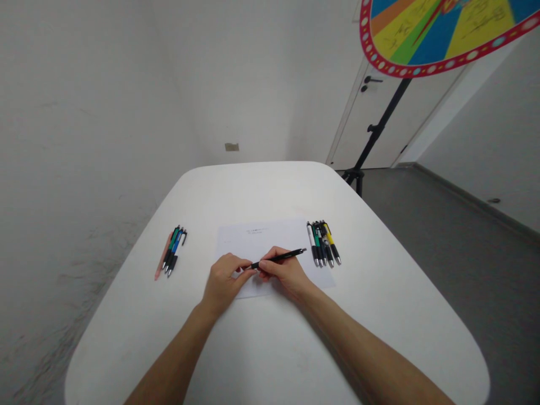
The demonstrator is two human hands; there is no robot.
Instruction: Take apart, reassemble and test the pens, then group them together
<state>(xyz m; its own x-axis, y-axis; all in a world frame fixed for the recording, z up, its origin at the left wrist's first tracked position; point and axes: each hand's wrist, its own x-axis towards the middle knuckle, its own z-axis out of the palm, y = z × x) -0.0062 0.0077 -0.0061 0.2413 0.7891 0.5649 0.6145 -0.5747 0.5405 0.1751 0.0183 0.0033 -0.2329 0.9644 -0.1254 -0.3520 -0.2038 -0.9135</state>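
Note:
A white sheet of paper (264, 236) lies in the middle of the white table (274, 349). Over its near edge my right hand (283, 274) grips a black pen (280, 258), which points up and to the right. My left hand (223, 279) is closed, its fingertips pinching the pen's lower left end. A bunch of several pens (323, 243) lies to the right of the paper. Another small group of pens (172, 251) lies to the left.
A colourful prize wheel (439, 34) on a black stand (373, 138) is behind the table at the right. A white door (379, 112) is in the back wall. Grey floor (464, 242) runs along the table's right side.

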